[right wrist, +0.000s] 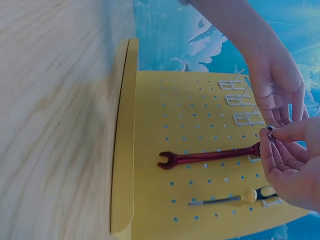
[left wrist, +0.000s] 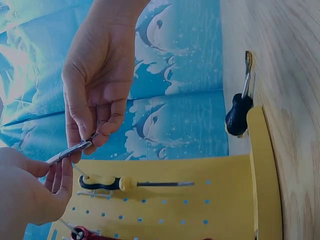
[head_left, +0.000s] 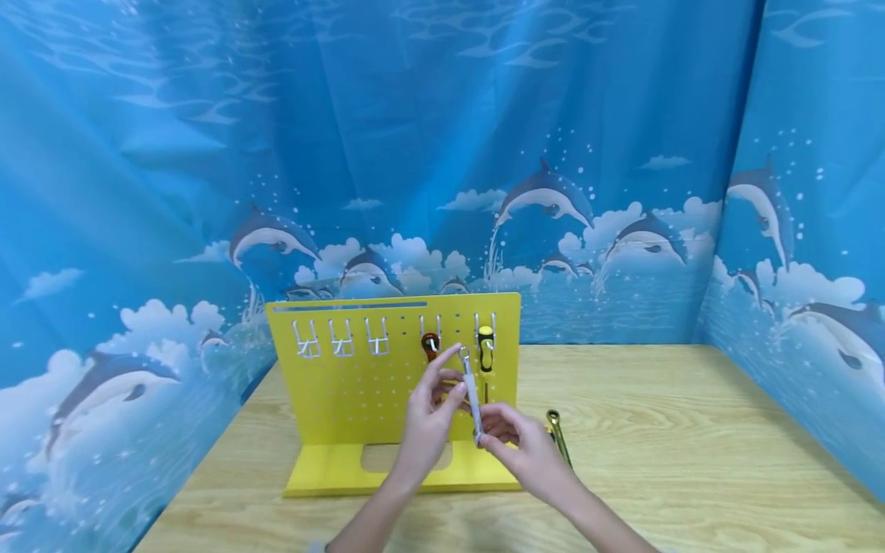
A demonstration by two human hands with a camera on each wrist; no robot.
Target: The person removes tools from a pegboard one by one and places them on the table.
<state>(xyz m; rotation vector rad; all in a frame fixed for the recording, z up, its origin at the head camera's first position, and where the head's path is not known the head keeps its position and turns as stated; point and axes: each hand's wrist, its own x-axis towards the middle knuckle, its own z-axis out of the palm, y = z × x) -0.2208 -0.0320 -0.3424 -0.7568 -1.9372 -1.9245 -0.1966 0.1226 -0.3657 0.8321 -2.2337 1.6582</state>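
A silver wrench (head_left: pixel 472 393) is held upright, slightly tilted, in front of the yellow pegboard (head_left: pixel 346 399). My left hand (head_left: pixel 427 418) pinches its shaft between thumb and fingers, with the index finger extended toward the upper ring end. At the lower end, my right hand (head_left: pixel 523 448) pinches the wrench with thumb and fingertips. Behind the hands, a red wrench (right wrist: pixel 210 156) hangs from a hook, partly hidden in the head view. Beside it hangs a yellow-and-black screwdriver (head_left: pixel 486 349).
Three white double hooks (head_left: pixel 342 347) on the board's left side hold nothing. Right of the board, a gold-green wrench (head_left: pixel 558 438) lies on the wooden table (head_left: pixel 657 438), near a tool with a black handle (left wrist: pixel 239 115). Blue dolphin-print curtains (head_left: pixel 415 153) surround the table.
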